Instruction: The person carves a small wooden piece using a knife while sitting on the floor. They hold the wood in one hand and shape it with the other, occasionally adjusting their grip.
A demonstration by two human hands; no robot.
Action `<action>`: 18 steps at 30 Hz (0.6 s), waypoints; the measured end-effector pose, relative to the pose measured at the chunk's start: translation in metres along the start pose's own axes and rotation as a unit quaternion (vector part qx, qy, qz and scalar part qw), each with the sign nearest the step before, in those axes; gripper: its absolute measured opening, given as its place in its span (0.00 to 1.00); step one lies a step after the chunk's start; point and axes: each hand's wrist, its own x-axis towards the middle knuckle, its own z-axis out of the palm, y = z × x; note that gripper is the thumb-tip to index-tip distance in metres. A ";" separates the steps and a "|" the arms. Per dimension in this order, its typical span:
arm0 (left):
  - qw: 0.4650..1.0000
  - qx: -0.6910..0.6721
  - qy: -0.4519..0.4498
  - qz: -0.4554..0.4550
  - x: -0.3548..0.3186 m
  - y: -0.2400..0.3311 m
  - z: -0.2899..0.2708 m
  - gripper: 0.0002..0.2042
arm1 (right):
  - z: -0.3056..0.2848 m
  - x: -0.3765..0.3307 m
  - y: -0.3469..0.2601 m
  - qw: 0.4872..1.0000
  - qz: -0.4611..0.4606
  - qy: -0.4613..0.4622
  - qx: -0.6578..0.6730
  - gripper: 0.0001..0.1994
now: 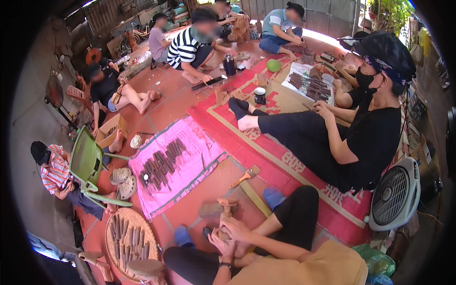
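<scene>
My left hand [223, 247], with a dark band at the wrist, is closed low between my folded legs. Beside it, touching it, is my right hand [234, 229], fingers curled inward. Both are around a small brown wooden-looking piece [220, 234], mostly hidden by my fingers. A dark rounded end [207, 232] sticks out by my left hand; its kind does not show. Just beyond my fingers rises a reddish-brown wooden piece with a wide top [228, 203], partly blurred. One blue slipper [182, 235] lies left of my hands, another blue slipper [273, 197] to the right.
A brush [245, 176] lies ahead. Brown sticks cover a pink cloth [199, 175]; others fill a woven tray [109, 233] at left. A person in black [375, 123] sits on the red mat [266, 166], near a fan [395, 194]. Several other people sit around.
</scene>
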 end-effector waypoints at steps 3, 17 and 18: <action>0.999 -0.026 -0.022 -0.005 0.002 0.007 -0.007 0.46 | -0.010 0.009 -0.010 0.997 -0.024 -0.048 -0.049 0.10; 1.000 -0.010 -0.004 -0.005 0.001 0.006 -0.008 0.47 | -0.003 0.007 0.010 0.987 -0.073 -0.106 -0.092 0.11; 1.000 -0.014 -0.007 -0.010 0.002 0.010 -0.009 0.47 | -0.001 0.009 0.012 0.987 -0.065 -0.108 -0.098 0.10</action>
